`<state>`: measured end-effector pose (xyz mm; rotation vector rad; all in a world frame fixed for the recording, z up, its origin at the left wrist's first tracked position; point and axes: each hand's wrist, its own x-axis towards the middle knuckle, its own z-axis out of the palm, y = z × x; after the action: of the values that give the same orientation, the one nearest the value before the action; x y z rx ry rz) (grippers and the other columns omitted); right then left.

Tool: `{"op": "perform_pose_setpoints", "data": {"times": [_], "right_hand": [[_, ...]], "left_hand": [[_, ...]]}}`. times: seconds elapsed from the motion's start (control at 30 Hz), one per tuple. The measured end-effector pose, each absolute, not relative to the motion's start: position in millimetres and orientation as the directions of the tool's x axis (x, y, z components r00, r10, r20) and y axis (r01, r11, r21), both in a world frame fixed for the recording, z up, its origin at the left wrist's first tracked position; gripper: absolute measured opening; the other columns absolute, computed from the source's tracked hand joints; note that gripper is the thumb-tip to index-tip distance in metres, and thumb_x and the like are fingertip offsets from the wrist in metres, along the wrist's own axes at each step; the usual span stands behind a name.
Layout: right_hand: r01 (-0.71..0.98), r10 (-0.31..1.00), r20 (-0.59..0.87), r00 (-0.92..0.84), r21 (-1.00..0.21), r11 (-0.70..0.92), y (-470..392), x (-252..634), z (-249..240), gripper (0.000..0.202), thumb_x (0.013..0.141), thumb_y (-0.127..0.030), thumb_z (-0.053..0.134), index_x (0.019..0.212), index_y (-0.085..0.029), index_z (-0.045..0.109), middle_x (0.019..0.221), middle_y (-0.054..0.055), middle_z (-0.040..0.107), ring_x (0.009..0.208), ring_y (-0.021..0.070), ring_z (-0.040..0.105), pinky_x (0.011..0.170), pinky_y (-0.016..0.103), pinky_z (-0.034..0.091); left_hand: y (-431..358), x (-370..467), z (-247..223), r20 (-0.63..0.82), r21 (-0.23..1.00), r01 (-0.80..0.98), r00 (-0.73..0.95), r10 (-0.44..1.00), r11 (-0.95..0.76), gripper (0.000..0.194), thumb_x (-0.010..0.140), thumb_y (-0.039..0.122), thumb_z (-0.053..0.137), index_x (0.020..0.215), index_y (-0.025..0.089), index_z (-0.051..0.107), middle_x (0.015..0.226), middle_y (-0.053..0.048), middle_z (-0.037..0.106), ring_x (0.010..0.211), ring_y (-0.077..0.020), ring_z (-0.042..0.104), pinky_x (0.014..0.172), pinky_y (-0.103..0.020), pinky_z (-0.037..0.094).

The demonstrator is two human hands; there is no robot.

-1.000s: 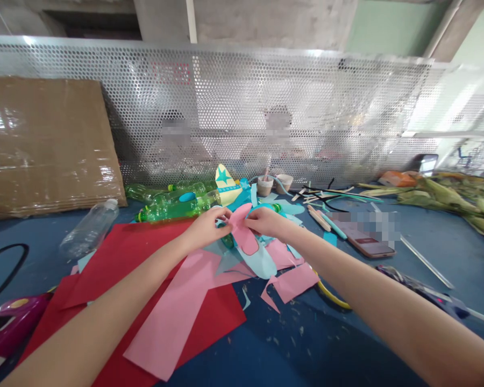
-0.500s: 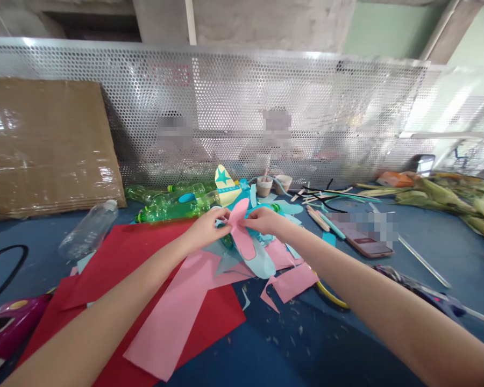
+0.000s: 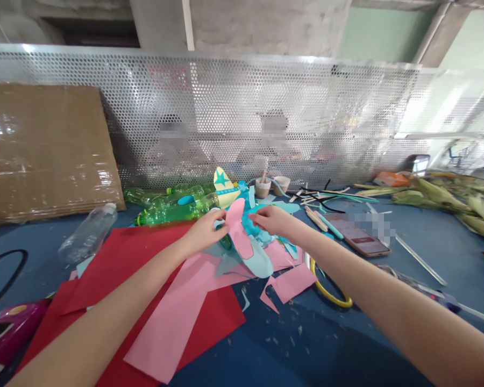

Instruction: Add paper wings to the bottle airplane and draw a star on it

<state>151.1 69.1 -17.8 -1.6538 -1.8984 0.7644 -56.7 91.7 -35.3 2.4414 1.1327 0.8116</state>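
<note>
My left hand (image 3: 207, 230) pinches the left edge of a pink paper propeller shape (image 3: 240, 236), narrow at its middle with two rounded blades. Just right of the paper, my right hand (image 3: 271, 219) hangs with thumb and fingertips pressed together; whatever may be between them is too small to make out. Below the propeller shape lies a rounded light blue paper piece (image 3: 261, 261). Behind my left hand rests a green plastic bottle (image 3: 173, 211), close to a pale yellow paper fin (image 3: 221, 180) with a teal star. Crumpled-looking blue paper scraps (image 3: 262, 236) lie under my right hand.
Red sheets (image 3: 210, 328) and a pink strip (image 3: 165, 322) cover the left front. A clear bottle (image 3: 89, 234), cardboard (image 3: 44, 150) and a purple tool (image 3: 16, 328) stand left. Rightward are a yellow ring (image 3: 333, 298), a phone (image 3: 358, 236), two cups (image 3: 263, 188) and corn husks (image 3: 435, 196).
My right hand has let go of the pink propeller shape and drawn slightly right, leaving a gap. My left hand keeps holding the paper, which has shifted a little left.
</note>
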Motion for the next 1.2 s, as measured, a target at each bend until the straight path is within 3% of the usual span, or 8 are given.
{"op": "perform_pose_setpoints", "data": {"times": [0.13,0.23,0.4,0.47,0.67,0.97,1.1,1.2], "right_hand": [[0.752,0.974,0.145,-0.173,-0.619,0.226,54.0,166.7,-22.9,0.018,0.088,-0.026,0.052,0.084,-0.016,0.067,0.066,0.001,0.06,0.055,0.0135,0.051,0.053,0.025,0.038],[0.756,0.931,0.25,-0.267,-0.544,0.363,38.2,165.2,-31.6,0.032,0.089,-0.016,0.048,0.118,-0.021,0.062,0.092,0.005,0.063,0.073,0.0155,0.057,0.071,0.028,0.043],[0.843,0.83,0.33,-0.449,-0.151,0.516,27.2,149.7,-41.2,0.044,0.096,-0.017,0.038,0.137,-0.026,0.052,0.106,0.011,0.06,0.1,0.0256,0.055,0.086,0.037,0.043],[0.869,0.846,0.308,-0.436,-0.101,0.484,27.6,146.5,-39.6,0.043,0.096,-0.019,0.04,0.136,-0.028,0.053,0.107,0.012,0.06,0.102,0.0277,0.055,0.085,0.038,0.044],[0.884,0.915,0.274,-0.295,-0.285,0.37,29.2,162.0,-31.2,0.036,0.095,-0.018,0.042,0.124,-0.02,0.062,0.103,0.011,0.064,0.096,0.0229,0.06,0.084,0.033,0.044],[0.877,0.949,0.175,-0.262,-0.367,0.31,2.0,183.6,-39.2,0.024,0.089,-0.023,0.051,0.099,-0.02,0.072,0.09,0.008,0.069,0.08,0.0213,0.062,0.069,0.031,0.044],[0.852,0.95,0.185,-0.25,-0.423,0.307,-4.1,182.4,-43.0,0.024,0.089,-0.024,0.05,0.097,-0.021,0.072,0.089,0.006,0.071,0.078,0.0206,0.062,0.068,0.03,0.044],[0.834,0.952,0.205,-0.227,-0.464,0.298,-1.9,184.6,-50.0,0.024,0.088,-0.022,0.049,0.095,-0.021,0.072,0.09,0.006,0.072,0.073,0.0194,0.062,0.065,0.029,0.044]], "left_hand": [[91.4,-55.9,-36.1,0.364,0.499,0.592,0.519,0.773,-0.633,0.016,0.079,0.026,0.052,0.089,0.017,0.061,0.097,-0.01,0.064,0.095,-0.0262,0.061,0.084,-0.04,0.049],[91.4,-55.5,-36.2,0.373,0.494,0.592,0.517,0.771,-0.636,0.016,0.08,0.028,0.052,0.087,0.017,0.062,0.094,-0.008,0.064,0.092,-0.025,0.061,0.083,-0.04,0.049],[91.0,-54.2,-37.4,0.391,0.485,0.589,0.515,0.763,-0.646,0.015,0.082,0.028,0.051,0.088,0.019,0.061,0.094,-0.008,0.065,0.095,-0.0244,0.062,0.084,-0.039,0.051],[91.1,-54.7,-37.6,0.397,0.479,0.587,0.518,0.757,-0.653,0.016,0.083,0.028,0.05,0.091,0.02,0.061,0.096,-0.007,0.065,0.095,-0.0237,0.062,0.082,-0.037,0.051],[89.9,-58.3,-31.7,0.428,0.44,0.574,0.542,0.724,-0.69,0.02,0.083,0.032,0.054,0.096,0.02,0.061,0.101,-0.009,0.063,0.098,-0.0246,0.06,0.087,-0.041,0.049],[79.7,-54.1,-22.7,0.405,0.402,0.527,0.631,0.661,-0.749,0.012,0.079,0.023,0.06,0.09,0.025,0.063,0.11,-0.005,0.062,0.112,-0.0246,0.054,0.102,-0.046,0.04],[80.7,-60.7,-20.9,0.403,0.404,0.599,0.562,0.722,-0.692,0.05,0.066,0.032,0.074,0.11,0.024,0.054,0.125,-0.011,0.048,0.126,-0.0326,0.04,0.108,-0.054,0.03],[87.2,-74.5,-17.3,0.283,0.526,0.627,0.507,0.814,-0.574,0.074,0.056,0.038,0.082,0.118,0.024,0.044,0.13,-0.013,0.043,0.13,-0.035,0.036,0.107,-0.055,0.031]]}}
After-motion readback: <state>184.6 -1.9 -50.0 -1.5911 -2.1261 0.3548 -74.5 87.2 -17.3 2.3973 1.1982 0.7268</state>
